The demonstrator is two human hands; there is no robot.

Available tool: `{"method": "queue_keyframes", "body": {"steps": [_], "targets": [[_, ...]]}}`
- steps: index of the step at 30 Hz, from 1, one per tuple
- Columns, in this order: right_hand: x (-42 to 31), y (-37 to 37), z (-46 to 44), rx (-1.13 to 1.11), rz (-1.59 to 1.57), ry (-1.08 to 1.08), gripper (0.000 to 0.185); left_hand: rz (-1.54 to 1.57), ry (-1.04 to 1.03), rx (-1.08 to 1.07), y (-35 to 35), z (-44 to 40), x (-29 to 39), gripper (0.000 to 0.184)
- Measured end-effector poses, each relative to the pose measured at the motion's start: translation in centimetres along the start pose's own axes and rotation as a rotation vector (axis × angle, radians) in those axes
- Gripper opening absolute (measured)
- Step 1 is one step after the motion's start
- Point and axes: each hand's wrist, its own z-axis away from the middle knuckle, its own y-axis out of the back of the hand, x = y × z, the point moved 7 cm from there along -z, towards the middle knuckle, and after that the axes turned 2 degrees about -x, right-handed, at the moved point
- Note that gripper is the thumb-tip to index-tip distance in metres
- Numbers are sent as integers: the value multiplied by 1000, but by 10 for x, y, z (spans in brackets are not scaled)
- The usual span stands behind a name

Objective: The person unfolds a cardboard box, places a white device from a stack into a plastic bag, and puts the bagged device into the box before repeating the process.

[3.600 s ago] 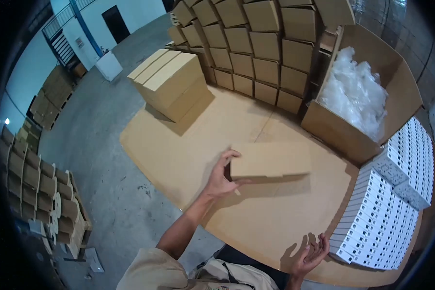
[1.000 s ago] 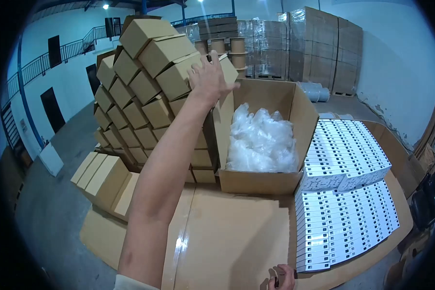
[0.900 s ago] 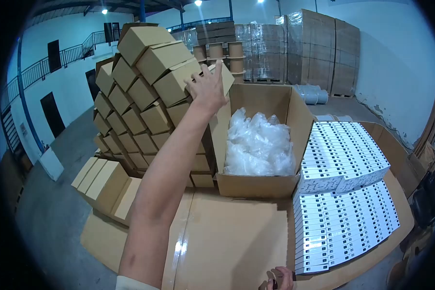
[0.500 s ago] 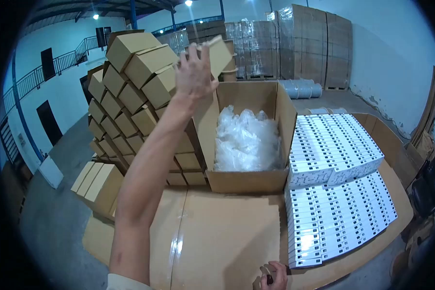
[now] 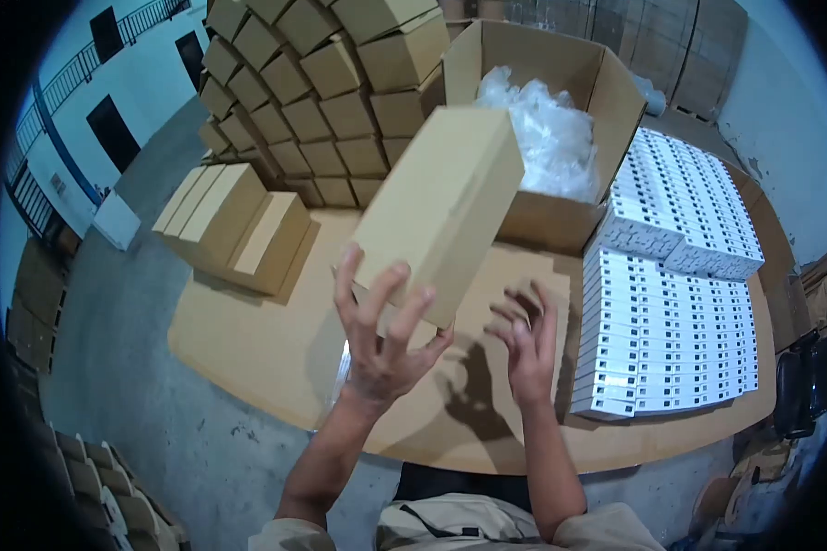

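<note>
Left hand (image 5: 377,358) gripping kraft carton (image 5: 436,197) by near end, tilted above table (image 5: 257,344) at 12 o'clock | right hand (image 5: 530,354) empty, fingers loosely spread, carton's 5 o'clock | carton just brought down from carton stack (image 5: 326,110), 11 o'clock; now within both hands' reach

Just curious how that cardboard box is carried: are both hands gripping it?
No, only the left hand grips the cardboard box; the right hand is apart from it, its fingers loosely curled.
</note>
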Motion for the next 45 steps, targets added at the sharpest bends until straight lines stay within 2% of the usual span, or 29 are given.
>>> {"method": "queue_keyframes", "body": {"steps": [3, 5, 8, 10, 13, 15, 19, 24, 26, 31, 33, 36, 37, 40, 43, 45], "targets": [[18, -13, -36, -9, -139, -88, 66, 71, 56, -156, -17, 62, -5, 77], [43, -12, -55, -53, -167, -162, 69, 43, 10, -232, -30, 102, -3, 70], [78, -3, -76, 7, -34, -118, 66, -3, 33, -286, -46, 146, -11, 56], [88, 1, -81, 14, 165, -130, 65, 19, 100, -303, -52, 158, -15, 50], [96, 4, -88, -62, 350, -79, 60, 79, 171, -318, -58, 165, -16, 48], [103, 7, -89, -44, 373, -58, 58, 61, 134, -315, -57, 159, -12, 49], [111, 14, -94, -104, 618, -117, 59, 100, 326, -256, -58, 141, -15, 43], [113, 15, -88, -85, 600, -20, 66, 140, 450, -220, -55, 114, -19, 41], [105, 7, -87, -91, 530, 55, 67, 225, 567, -178, -50, 111, -24, 36], [117, 13, -89, -79, 537, -12, 71, 559, 996, 8, -41, 117, -75, 22], [121, 15, -90, -76, 520, -30, 72, 702, 1230, 124, -41, 135, -106, 24], [116, 16, -91, -66, 513, -18, 71, 870, 1435, 214, -52, 169, -124, 28], [114, 15, -89, -65, 517, -14, 70, 868, 1549, 154, -55, 189, -131, 28], [112, 14, -89, -60, 540, -16, 71, 951, 1585, 157, -53, 206, -132, 24], [110, 15, -91, -81, 525, -27, 75, 289, 1076, 349, -13, 169, -100, 29], [106, 14, -94, -73, 546, 7, 77, 271, 637, 163, -4, 139, -58, 35]]}}
